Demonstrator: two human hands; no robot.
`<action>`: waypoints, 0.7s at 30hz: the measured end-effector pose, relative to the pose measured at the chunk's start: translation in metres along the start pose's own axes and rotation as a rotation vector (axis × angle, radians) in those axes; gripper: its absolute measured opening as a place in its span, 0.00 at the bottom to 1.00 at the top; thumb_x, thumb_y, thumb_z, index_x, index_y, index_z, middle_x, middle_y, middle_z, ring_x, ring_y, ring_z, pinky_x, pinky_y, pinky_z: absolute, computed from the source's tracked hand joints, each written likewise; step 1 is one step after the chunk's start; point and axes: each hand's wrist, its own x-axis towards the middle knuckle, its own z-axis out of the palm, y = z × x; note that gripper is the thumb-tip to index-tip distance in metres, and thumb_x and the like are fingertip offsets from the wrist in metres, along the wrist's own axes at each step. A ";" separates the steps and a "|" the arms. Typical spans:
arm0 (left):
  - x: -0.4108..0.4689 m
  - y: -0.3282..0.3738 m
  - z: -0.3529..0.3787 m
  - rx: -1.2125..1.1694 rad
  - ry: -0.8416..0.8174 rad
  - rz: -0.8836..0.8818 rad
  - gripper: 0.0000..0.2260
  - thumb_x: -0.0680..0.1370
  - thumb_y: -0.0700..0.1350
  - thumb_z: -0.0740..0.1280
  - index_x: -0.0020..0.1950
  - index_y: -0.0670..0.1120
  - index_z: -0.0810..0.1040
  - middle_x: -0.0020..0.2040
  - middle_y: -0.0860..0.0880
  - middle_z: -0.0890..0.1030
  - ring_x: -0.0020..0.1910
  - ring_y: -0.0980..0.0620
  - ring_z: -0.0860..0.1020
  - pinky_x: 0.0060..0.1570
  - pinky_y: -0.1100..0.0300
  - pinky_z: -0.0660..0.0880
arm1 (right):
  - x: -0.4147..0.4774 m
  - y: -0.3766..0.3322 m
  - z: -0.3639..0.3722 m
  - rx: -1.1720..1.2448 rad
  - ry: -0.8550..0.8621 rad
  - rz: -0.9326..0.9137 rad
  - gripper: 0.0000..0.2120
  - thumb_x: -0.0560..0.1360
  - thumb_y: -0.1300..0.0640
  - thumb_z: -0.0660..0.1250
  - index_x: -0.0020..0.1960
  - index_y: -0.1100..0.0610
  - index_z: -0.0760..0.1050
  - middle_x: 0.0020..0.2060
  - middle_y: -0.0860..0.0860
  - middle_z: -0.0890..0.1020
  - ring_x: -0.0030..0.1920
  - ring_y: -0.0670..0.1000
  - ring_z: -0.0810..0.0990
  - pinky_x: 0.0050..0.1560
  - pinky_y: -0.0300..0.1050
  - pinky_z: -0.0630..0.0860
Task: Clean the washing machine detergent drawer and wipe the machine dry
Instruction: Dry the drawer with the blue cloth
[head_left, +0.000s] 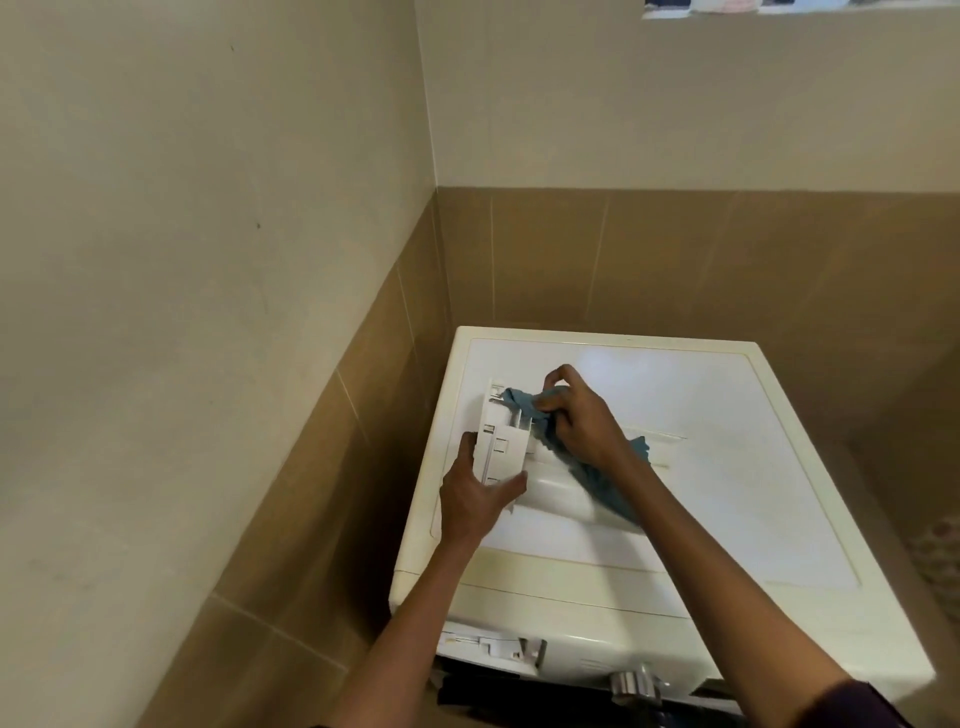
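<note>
Gripping ribbed white plastic drawer (503, 447) in left hand (475, 499), right hand (576, 415) clutching crumpled blue cloth (597, 473)

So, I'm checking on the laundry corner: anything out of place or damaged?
Only the detergent drawer: it lies on top of the washing machine, gripped by the left hand while the right hand holds a blue cloth in it. No damage shows.

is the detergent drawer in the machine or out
Out. The drawer lies on top of the washer, left hand holding it, right hand working a cloth into it; the front slot looks empty.
</note>
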 end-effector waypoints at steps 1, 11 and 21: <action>-0.002 0.000 -0.001 -0.007 -0.007 -0.005 0.39 0.66 0.52 0.76 0.72 0.45 0.63 0.65 0.45 0.75 0.63 0.45 0.75 0.59 0.48 0.76 | -0.006 -0.004 -0.002 0.031 -0.004 -0.034 0.11 0.74 0.67 0.57 0.49 0.66 0.78 0.42 0.48 0.73 0.34 0.46 0.73 0.35 0.39 0.70; -0.028 -0.011 -0.002 -0.039 0.034 0.065 0.34 0.65 0.49 0.78 0.67 0.49 0.66 0.54 0.54 0.76 0.54 0.51 0.79 0.48 0.68 0.75 | -0.016 -0.001 -0.004 0.007 0.017 0.029 0.14 0.76 0.68 0.57 0.53 0.61 0.80 0.53 0.55 0.73 0.45 0.55 0.76 0.43 0.39 0.67; -0.033 -0.005 -0.010 0.005 0.042 0.071 0.38 0.65 0.50 0.78 0.71 0.45 0.65 0.60 0.46 0.77 0.58 0.45 0.77 0.57 0.49 0.75 | -0.029 0.017 0.000 -0.024 0.112 0.246 0.10 0.77 0.59 0.62 0.57 0.60 0.77 0.43 0.47 0.70 0.44 0.50 0.75 0.38 0.39 0.71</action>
